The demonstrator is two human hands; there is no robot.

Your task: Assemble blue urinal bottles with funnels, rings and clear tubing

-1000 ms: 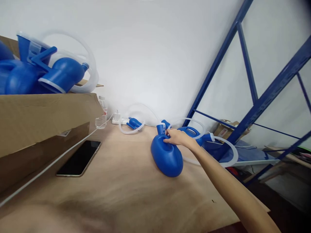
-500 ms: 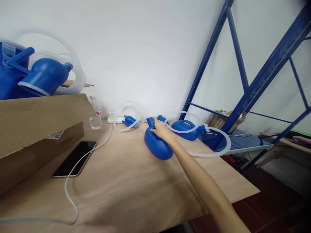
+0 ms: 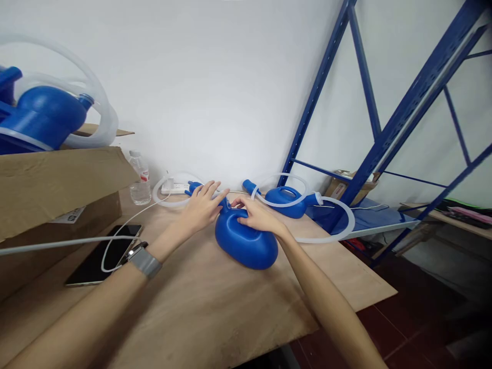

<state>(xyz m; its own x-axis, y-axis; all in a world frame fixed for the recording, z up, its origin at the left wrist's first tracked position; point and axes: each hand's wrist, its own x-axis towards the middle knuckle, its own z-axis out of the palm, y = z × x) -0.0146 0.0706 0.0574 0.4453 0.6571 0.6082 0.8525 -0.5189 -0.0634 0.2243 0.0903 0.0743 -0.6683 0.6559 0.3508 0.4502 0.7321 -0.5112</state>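
A blue plastic urinal bottle lies on the wooden table, its neck towards the wall. My right hand grips it by the handle, fingers curled around. My left hand, fingers stretched out, is at the bottle's neck; whether it touches the neck I cannot tell. Partly hidden behind that hand is a small blue fitting with a clear tube. To the right lies a second blue urinal bottle with a clear tube on its mouth, near a blue funnel-like piece.
At left stands an open cardboard box with blue urinal parts and tubing on top. Close by are a water bottle, a phone, a white cable and a power strip. Blue metal shelving rises at right.
My left hand has come into view from the left and reached the bottle's neck. The held bottle is nearer and slightly to the left, and my right hand has shifted onto its handle.
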